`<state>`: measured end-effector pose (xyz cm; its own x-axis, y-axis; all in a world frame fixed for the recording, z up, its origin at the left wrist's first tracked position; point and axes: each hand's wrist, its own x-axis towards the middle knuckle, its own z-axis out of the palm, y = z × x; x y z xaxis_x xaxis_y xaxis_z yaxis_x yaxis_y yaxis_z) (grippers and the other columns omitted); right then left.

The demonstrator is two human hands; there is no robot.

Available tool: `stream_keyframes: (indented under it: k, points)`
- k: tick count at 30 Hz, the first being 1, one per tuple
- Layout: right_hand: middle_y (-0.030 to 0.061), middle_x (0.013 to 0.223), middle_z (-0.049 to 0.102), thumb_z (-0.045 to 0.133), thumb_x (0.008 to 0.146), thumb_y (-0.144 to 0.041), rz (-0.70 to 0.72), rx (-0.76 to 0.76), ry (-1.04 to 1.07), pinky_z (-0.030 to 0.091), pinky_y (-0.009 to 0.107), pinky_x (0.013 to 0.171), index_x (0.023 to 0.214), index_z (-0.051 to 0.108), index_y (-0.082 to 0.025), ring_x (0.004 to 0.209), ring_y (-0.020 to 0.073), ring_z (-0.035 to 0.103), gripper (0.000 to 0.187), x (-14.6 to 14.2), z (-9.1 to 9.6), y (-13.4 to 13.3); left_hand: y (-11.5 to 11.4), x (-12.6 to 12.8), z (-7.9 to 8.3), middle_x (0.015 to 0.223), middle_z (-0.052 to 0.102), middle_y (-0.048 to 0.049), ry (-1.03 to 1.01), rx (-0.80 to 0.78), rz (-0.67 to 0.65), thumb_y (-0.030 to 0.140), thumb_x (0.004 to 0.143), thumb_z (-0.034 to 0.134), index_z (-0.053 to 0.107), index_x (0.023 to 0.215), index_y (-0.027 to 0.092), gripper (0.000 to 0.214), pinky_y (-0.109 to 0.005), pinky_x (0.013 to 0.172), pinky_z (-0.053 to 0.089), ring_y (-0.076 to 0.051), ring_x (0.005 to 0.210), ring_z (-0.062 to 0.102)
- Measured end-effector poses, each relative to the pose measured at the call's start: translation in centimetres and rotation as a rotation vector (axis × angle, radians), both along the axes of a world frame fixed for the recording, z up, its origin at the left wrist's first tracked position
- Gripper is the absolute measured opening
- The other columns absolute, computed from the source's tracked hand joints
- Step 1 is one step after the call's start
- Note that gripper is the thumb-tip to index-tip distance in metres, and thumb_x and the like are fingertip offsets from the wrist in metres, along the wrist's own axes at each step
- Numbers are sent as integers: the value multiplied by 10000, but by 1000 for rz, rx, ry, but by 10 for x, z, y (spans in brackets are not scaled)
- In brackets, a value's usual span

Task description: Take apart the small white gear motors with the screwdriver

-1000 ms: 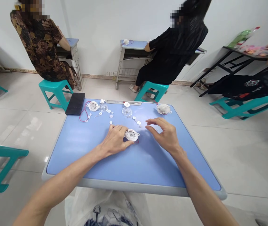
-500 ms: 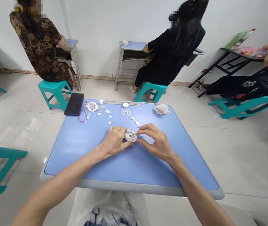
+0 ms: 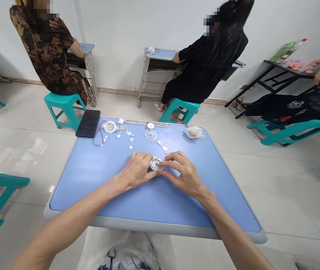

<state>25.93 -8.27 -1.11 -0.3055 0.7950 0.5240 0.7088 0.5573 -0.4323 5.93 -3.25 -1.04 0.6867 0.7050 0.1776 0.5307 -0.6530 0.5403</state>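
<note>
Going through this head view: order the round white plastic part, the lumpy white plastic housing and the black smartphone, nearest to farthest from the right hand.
From the right hand:
1. Round white plastic part: at its fingertips, mid-table.
2. Lumpy white plastic housing: far right of the table.
3. Black smartphone: beyond the table's far left corner.

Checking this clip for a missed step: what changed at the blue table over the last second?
The right hand moved left from its open hover, and its fingers now grip the round white plastic part, which the left hand holds from the other side. The clear plastic dome and black phone stayed put.
</note>
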Motion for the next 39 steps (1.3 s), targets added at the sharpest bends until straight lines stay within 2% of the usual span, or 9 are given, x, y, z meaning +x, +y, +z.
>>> stream_keyframes:
  k: [12,27,39]
  points:
    - [48,875,656,653,896,-217,-9,2,32,537,391,707,983,720,-307,855,219,575,142,-5,0,-1,1,0,-2,1049,681,-93,9,12,-10,416,888,667,557,1024,185,290,-393,858,462,-260,1004,639]
    - [58,886,649,647,891,-194,10,0,-9,537,382,720,961,684,-259,869,219,570,103,-5,4,-1,2,0,-1,1058,677,-89,33,38,-17,350,887,673,542,1023,183,252,-385,853,456,-261,1018,638]
    - [62,900,639,653,888,-169,12,20,-9,528,365,726,976,665,-233,889,208,569,110,-4,5,-2,1,1,-3,1051,681,-90,48,62,-13,384,887,673,546,1013,171,278,-381,845,463,-260,1013,639]
